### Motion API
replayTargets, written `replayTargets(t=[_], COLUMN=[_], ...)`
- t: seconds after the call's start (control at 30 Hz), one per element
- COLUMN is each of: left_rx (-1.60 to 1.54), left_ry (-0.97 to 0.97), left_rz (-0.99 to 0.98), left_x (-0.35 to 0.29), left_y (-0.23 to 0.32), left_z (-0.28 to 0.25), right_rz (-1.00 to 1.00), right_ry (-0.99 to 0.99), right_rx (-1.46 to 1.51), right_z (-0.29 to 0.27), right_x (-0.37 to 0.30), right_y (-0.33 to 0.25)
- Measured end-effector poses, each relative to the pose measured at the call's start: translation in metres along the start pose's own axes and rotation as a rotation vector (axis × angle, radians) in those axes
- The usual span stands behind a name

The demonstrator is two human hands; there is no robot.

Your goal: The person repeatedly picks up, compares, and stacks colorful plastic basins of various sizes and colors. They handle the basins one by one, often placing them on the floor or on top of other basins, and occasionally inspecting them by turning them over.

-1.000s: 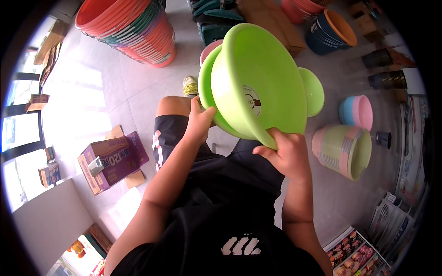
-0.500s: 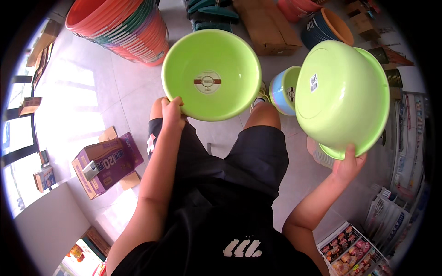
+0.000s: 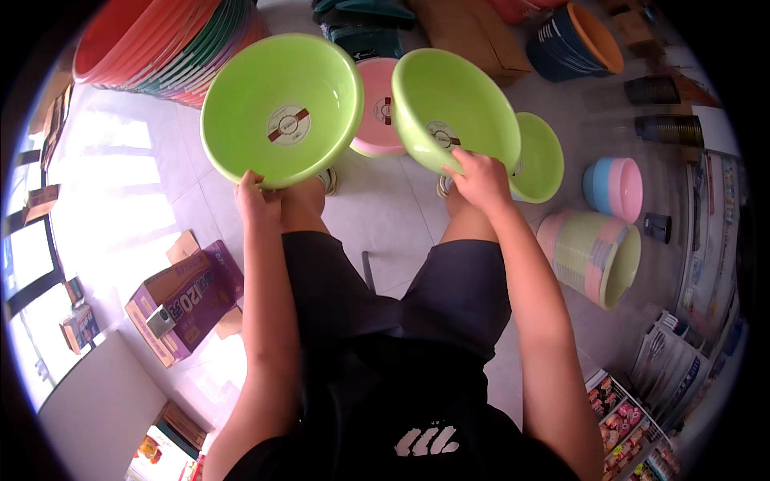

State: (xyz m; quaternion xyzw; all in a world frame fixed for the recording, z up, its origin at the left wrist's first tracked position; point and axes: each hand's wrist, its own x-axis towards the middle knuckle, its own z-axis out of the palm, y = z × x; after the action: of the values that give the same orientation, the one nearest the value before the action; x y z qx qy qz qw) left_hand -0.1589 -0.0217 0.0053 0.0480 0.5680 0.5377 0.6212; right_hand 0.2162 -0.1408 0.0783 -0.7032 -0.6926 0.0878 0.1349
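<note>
Two green basins are up in front of the person I follow from afar, one per hand, their open sides turned toward my camera. The left hand [image 3: 255, 202] grips the left basin [image 3: 277, 86] by its near rim; the fingers underneath are hidden from me. The right hand [image 3: 484, 183] grasps the right basin [image 3: 464, 98] at its near rim, back of the hand facing me, and I cannot tell how far those fingers reach below. The left forearm [image 3: 266, 280] runs nearly straight up my view, while the right forearm [image 3: 536, 272] slants inward. Between the basins I make out a pink basin [image 3: 377, 124], overlapped on both sides (a sliver of green shows beneath it). The right basin also covers part of a green bowl [image 3: 543, 159]. The shoes [image 3: 330, 181] are mostly hidden, and the upper edge cuts off the stacked buckets [image 3: 164, 48] and a carton [image 3: 472, 36].
</note>
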Motion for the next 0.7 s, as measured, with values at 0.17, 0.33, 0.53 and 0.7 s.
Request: replayTargets(t=[0.17,0.33,0.53,0.7], left_rx=[-0.063,-0.09,-0.051,-0.06], left_ry=[0.023,-0.001,0.017,-0.021], left_rz=[0.002,-0.045,-0.049,-0.061], left_x=[0.011,0.012,0.003,0.008], left_y=[0.002,0.015,0.023,0.026], left_z=[-0.011,-0.008,0.015,0.01], right_rz=[-0.103,-0.244,-0.238,-0.145], right_ry=[-0.082,-0.156,-0.238,-0.367], right_rx=[-0.08,-0.241,-0.245,-0.23], right_z=[0.082,0.15,0.214,0.235], right_x=[0.041,0.085,0.102,0.093], right_y=[0.02,0.029,0.045,0.051])
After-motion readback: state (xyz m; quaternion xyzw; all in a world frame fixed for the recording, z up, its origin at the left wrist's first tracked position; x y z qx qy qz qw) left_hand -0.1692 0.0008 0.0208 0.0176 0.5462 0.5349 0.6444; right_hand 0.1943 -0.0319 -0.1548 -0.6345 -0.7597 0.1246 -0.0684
